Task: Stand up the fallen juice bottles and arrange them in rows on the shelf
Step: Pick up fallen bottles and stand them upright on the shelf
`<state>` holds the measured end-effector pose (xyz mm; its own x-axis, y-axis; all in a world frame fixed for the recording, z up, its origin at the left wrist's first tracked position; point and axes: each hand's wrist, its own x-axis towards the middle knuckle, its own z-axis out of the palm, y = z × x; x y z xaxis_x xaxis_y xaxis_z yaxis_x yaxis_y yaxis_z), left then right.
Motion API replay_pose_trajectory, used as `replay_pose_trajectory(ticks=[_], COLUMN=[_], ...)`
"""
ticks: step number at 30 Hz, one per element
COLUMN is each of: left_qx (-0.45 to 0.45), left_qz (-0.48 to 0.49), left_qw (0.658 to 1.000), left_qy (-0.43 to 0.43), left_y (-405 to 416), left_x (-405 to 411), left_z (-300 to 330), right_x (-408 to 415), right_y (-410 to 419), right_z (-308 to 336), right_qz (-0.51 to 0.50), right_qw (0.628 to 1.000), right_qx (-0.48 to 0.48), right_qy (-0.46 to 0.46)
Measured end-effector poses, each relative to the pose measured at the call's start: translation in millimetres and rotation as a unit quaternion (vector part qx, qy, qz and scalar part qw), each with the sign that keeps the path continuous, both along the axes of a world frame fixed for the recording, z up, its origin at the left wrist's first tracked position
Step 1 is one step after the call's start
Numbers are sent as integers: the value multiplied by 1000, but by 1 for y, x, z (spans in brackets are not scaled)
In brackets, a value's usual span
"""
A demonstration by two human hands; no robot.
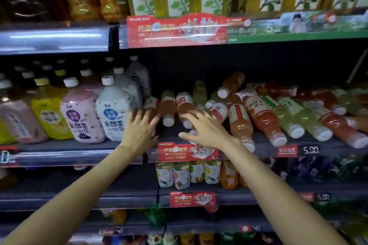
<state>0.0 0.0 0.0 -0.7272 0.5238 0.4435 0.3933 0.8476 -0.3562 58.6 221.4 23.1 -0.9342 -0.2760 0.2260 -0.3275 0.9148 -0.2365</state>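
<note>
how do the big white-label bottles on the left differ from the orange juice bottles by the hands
The large milky white plastic bottle with a blue-badged label stands upright, cap up; the slim orange juice bottle with a red-and-white label lies on its side, cap toward the shelf front. The white bottle is wider and squat; the orange one is narrow. The white one's liquid is opaque, the orange one's translucent. Both have white caps.

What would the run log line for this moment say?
stage: reaching | left hand: open, at leftmost fallen bottles | right hand: open over fallen juice bottles | shelf: none standing yet
</note>
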Motion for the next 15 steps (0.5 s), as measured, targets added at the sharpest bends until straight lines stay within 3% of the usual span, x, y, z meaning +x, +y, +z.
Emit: replay_pose_trajectory(ticks=[3,11,15], left_qx=[-22,-80,-32], left_qz=[-27,-116,-169], left_qw=[999,990,984], left_qy=[5,8,43], left_y=[-12,-23,-30], left_x=[-9,-22,-20], left_z=[0,-5,-14], right_x=[-3,-4,-35], right_y=[1,4,-18], right_z=[-9,-10,4], right_qz=[-32,-42,0], right_qw=[998,996,995], right_qx=[53,66,53], right_qy=[21,51,88])
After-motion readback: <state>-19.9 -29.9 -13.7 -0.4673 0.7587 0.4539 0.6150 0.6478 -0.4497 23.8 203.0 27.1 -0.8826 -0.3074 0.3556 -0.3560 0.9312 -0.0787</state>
